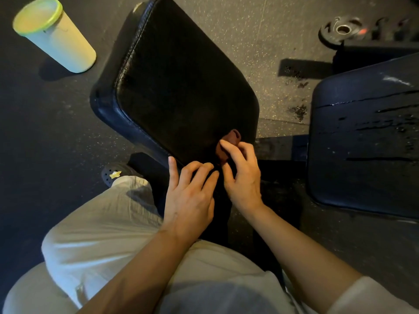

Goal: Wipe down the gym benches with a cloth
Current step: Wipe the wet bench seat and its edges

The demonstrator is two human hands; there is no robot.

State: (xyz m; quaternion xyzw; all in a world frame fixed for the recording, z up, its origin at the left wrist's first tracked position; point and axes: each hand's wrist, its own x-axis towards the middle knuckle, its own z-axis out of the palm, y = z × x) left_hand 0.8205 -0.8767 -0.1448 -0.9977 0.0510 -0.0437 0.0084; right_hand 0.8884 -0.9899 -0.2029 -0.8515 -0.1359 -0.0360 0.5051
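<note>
Cloth [227,147] half-hidden behind right hand [243,177]

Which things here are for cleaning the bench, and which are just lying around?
For the job:
- black bench pad
- dark cloth, bunched at the pad's near edge
- left hand and right hand, both working at the cloth
- second bench pad, streaked wet

Just lying about:
- pale cup with a green rim on the floor
- weight plate

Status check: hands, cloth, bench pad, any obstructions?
Left hand and right hand both pinching the dark brownish cloth at the near edge of the black padded bench. Pale green bucket stands clear on the floor.
</note>
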